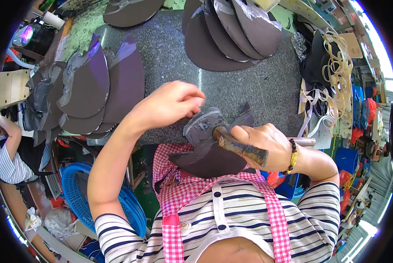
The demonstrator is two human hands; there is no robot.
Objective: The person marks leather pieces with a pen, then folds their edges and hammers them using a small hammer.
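My right hand (268, 147) is closed around a hammer; its worn, rusty head (244, 147) points toward the middle, and a silver round handle (305, 141) sticks out past my wrist. Below the head, a dark brown curved piece (214, 161) with a grey, glossy, creased edge strip lies at the front edge of the stone slab (170, 57), partly overhanging it against my apron. My left hand (172, 105) hovers beside the strip's far left end. Its fingers are bent inward and slightly blurred, and whatever they hold, if anything, is hidden.
Overlapping dark pieces (84, 87) are heaped at the left, with another fanned stack (231, 37) at the far side. Tangled beige straps (334, 61) hang along the right. A blue basket (76, 184) stands below left. At far left a person's arm (12, 136) shows.
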